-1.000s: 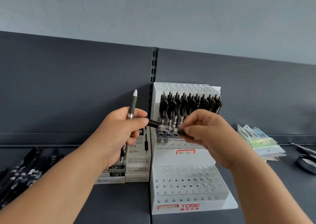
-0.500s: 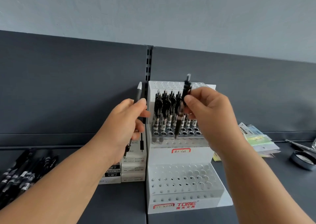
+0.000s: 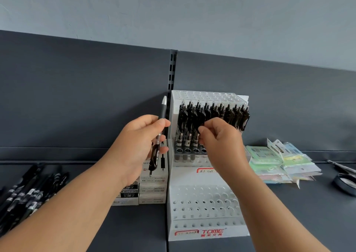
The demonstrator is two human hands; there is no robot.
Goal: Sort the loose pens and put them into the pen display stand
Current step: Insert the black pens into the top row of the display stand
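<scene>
Here, pen (image 3: 155, 155) upright between fingers (image 3: 154, 123) of left hand (image 3: 134, 145).

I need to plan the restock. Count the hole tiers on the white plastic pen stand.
3 on the white plastic pen stand: top tier at the back, empty; middle tier holding black click pens, partly behind the right hand; front tier, empty where visible.

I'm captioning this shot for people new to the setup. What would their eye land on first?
Centre stage, a white perforated plastic display stand carries a dense row of black click pens on its middle tier, where the right hand pinches one. Beside it, the left hand grips a black silver-tipped pen tip up; a loose heap of black pens lies far left.
</scene>
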